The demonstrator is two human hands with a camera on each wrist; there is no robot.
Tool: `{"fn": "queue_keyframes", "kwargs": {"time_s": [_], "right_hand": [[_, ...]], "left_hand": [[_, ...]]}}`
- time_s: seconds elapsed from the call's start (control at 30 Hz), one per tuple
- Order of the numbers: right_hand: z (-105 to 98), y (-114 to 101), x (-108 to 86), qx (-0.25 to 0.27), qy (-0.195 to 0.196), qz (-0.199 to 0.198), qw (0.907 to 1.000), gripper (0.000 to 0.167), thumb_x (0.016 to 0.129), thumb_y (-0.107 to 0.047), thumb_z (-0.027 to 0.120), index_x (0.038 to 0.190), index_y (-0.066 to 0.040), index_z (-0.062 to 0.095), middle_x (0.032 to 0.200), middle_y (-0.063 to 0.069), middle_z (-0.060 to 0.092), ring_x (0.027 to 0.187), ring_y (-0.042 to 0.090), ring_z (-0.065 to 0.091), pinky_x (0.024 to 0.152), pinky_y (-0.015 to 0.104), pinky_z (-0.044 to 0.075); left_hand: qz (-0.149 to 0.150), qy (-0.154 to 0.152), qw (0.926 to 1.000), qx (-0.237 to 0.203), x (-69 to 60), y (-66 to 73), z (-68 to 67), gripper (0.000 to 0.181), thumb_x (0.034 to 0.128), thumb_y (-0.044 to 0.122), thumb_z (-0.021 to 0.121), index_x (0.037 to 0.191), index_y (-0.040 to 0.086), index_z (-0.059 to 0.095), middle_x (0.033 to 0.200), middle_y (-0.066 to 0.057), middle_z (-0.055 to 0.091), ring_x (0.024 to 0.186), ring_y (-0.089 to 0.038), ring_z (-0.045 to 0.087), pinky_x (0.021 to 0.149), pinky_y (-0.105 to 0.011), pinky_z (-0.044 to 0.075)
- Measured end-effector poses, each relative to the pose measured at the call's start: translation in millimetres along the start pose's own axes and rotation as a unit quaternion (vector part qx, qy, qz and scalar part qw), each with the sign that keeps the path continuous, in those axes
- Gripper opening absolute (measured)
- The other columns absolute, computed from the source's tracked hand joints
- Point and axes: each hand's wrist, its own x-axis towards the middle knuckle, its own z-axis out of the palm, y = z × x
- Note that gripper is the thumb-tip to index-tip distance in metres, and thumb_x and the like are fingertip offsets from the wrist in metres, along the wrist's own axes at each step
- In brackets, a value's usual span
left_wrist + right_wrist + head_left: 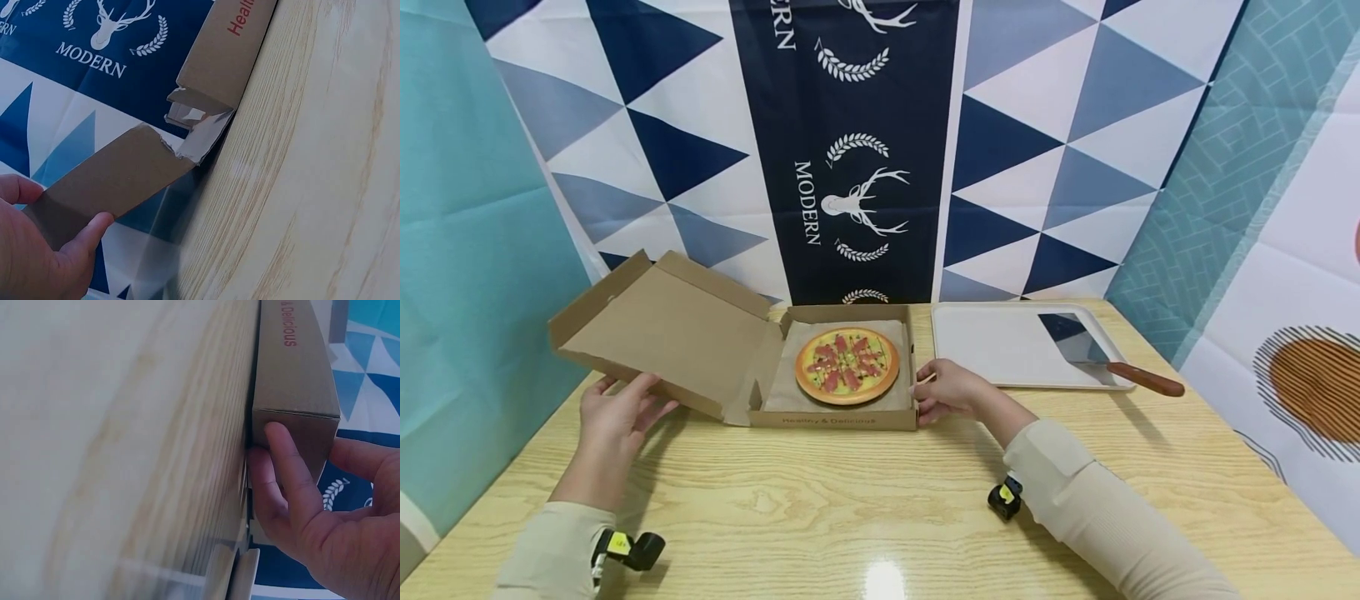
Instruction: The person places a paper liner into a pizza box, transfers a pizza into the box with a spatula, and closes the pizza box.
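A brown cardboard pizza box [820,419] lies on the table with its lid [670,333] swung up and out to the left, tilted. Inside, on a paper liner [784,390], rests a round pizza [847,367] with red and green toppings. My left hand [617,417] pinches the near side flap of the lid [119,181] between thumb and fingers. At the box's right wall [294,434], my right hand [951,392] touches the near corner; in the right wrist view its fingertips press the outer face while the thumb lies at the top edge.
To the right is a white tray [992,346] carrying a spatula whose metal blade lies inside it and whose wooden handle [1146,379] sticks out past the right rim. A patterned cloth [865,100] hangs close behind the box and tray. Wood-grain tabletop [820,508] stretches in front.
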Motion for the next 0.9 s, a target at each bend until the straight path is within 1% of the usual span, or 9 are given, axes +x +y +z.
{"fn": "queue_keyframes", "kwargs": {"time_s": [0.17, 0.37, 0.53, 0.77, 0.9], "right_hand": [[4, 0, -3.8, -0.004, 0.007, 0.005, 1.0, 0.035, 0.096, 0.001, 0.053, 0.124, 0.01, 0.034, 0.096, 0.019, 0.049, 0.066, 0.016, 0.059, 0.069, 0.035, 0.06], [7, 0, -7.7, -0.013, 0.009, 0.005, 0.9999, 0.035, 0.097, 0.0, 0.054, 0.124, 0.01, 0.034, 0.097, 0.018, 0.049, 0.07, 0.018, 0.058, 0.074, 0.038, 0.059], [10, 2, -8.8, -0.018, 0.007, 0.0, 0.9998, 0.034, 0.097, 0.001, 0.055, 0.122, 0.01, 0.033, 0.096, 0.019, 0.049, 0.07, 0.019, 0.059, 0.073, 0.039, 0.059], [16, 3, -13.4, -0.018, 0.006, -0.007, 0.9998, 0.032, 0.095, 0.003, 0.054, 0.118, 0.01, 0.032, 0.095, 0.02, 0.048, 0.069, 0.021, 0.058, 0.071, 0.038, 0.059], [20, 3, -16.6, -0.017, 0.009, -0.009, 0.9998, 0.032, 0.095, 0.004, 0.055, 0.116, 0.01, 0.032, 0.093, 0.02, 0.048, 0.069, 0.021, 0.059, 0.072, 0.038, 0.059]], "left_hand": [[0.002, -0.013, 0.9999, 0.001, 2.4, 1.3, -1.8, 0.088, 0.087, -0.003, 0.068, 0.149, 0.023, 0.012, 0.124, -0.002, 0.042, 0.086, -0.011, 0.066, 0.074, -0.036, 0.058], [0.009, -0.025, 0.9995, 0.016, 6.2, 1.6, -4.3, 0.087, 0.0874, -0.001, 0.069, 0.149, 0.023, 0.013, 0.122, -0.002, 0.042, 0.083, -0.01, 0.066, 0.075, -0.035, 0.058], [0.007, -0.035, 0.9991, 0.022, 9.5, 2.2, -6.4, 0.085, 0.0881, 0.0, 0.069, 0.149, 0.023, 0.013, 0.12, -0.002, 0.043, 0.083, -0.01, 0.066, 0.076, -0.036, 0.058], [0.003, -0.053, 0.9979, 0.037, 14.8, 4.7, -8.6, 0.09, 0.0885, 0.002, 0.069, 0.152, 0.022, 0.008, 0.121, -0.003, 0.042, 0.082, -0.01, 0.067, 0.078, -0.036, 0.057], [0.008, -0.063, 0.9967, 0.05, 18.4, 5.9, -8.7, 0.089, 0.0885, 0.003, 0.07, 0.151, 0.021, 0.009, 0.119, -0.004, 0.044, 0.082, -0.01, 0.067, 0.078, -0.035, 0.057]]}}
